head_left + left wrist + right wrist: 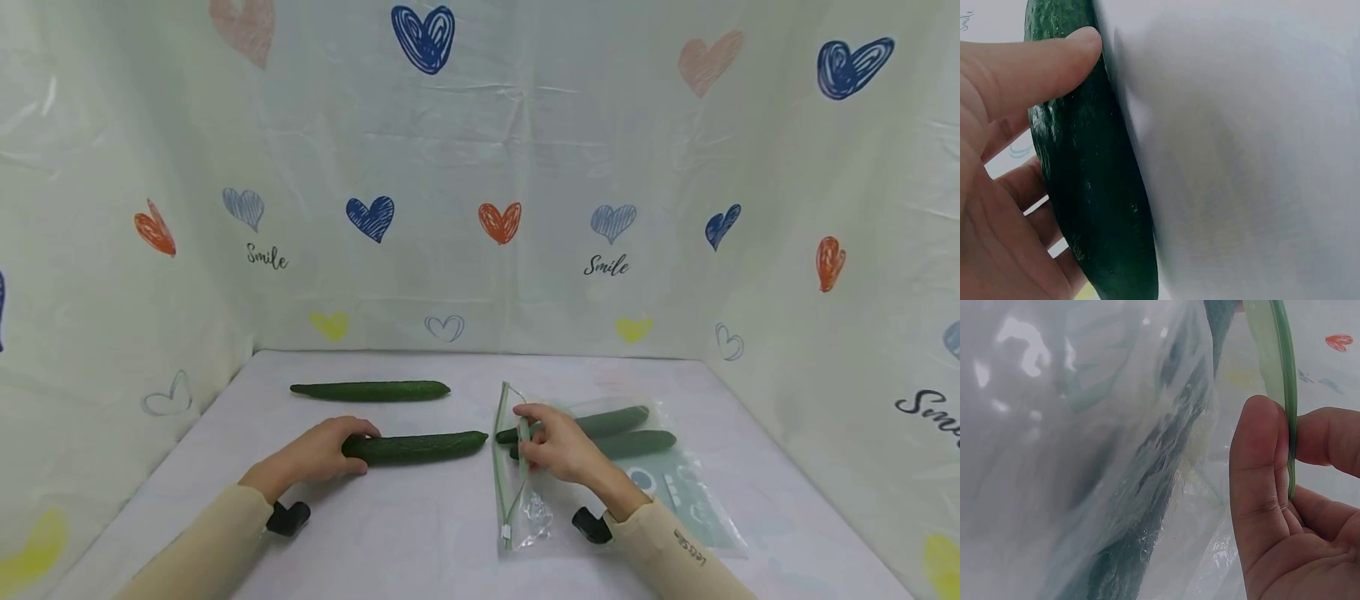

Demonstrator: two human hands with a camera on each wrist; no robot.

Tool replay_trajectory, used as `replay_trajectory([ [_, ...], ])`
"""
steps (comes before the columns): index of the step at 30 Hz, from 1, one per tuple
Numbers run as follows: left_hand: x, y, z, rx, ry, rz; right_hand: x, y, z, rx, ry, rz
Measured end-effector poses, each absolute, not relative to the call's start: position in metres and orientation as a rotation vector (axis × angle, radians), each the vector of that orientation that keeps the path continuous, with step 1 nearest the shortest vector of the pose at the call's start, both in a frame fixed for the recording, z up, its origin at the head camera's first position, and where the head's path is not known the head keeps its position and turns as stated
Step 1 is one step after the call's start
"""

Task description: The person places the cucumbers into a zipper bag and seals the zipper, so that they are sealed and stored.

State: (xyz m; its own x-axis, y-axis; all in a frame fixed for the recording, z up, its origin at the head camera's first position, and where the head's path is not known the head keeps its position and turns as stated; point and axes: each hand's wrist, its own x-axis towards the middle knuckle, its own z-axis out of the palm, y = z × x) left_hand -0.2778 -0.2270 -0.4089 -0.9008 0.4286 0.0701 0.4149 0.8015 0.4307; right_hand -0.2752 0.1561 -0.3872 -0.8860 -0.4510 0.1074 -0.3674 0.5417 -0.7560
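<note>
My left hand point(322, 450) grips a dark green cucumber point(431, 448) by its left end. In the left wrist view the thumb lies across the cucumber point(1097, 169), fingers behind it. Its right tip points at the mouth of a clear zip bag point(705, 521). My right hand point(562, 450) pinches the bag's green zip strip point(1288, 369) between thumb and finger, holding the mouth apart. Inside the bag lie two cucumbers, a rear one point(618, 421) and a front one point(641, 444), their left ends near the mouth. A white slider point(506, 532) sits at the strip's near end.
Another cucumber point(371, 391) lies farther back on the white table point(405, 533), left of the bag. A pale cloth with printed hearts point(562, 150) encloses the table at the back and sides. A black wrist camera point(591, 527) is beside the right sleeve, over the bag.
</note>
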Motion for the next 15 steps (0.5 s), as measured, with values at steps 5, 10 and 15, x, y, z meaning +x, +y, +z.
replay_trajectory([
  [5, -0.2758, -0.2255, -0.4133, 0.676, 2.973, 0.689, -0.2752, 0.1568, -0.3866, -0.712, 2.675, -1.256],
  [10, -0.2742, -0.2254, -0.4146, 0.724, 2.993, 0.7, -0.2755, 0.1569, -0.3859, -0.708, 2.676, -1.269],
  [15, -0.2719, -0.2279, -0.4165, 0.81, 3.029, 0.675, -0.2761, 0.1558, -0.3868, -0.718, 2.667, -1.292],
])
